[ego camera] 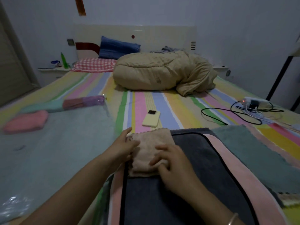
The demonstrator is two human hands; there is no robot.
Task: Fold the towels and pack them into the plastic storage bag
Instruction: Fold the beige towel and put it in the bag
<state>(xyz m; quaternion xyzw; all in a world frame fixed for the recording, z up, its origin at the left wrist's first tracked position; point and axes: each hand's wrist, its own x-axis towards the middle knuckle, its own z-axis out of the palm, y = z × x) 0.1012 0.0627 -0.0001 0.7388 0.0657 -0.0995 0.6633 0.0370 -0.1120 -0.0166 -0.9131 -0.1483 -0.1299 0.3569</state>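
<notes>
1. The left hand [125, 143] lies flat, fingers straight, against the left edge of a small, folded, fleecy beige towel [146, 153]. The right hand [172, 161] presses on its top with spread, relaxed fingers.
2. That towel rests on a plush dark-grey towel with a pink border [154, 195], with a nubby teal towel [253, 151] just beside it.
3. To the left, a glossy clear plastic storage bag [56, 151] lies flat. A folded pink towel [26, 121] seems to be inside it, though the view is blurred.
</notes>
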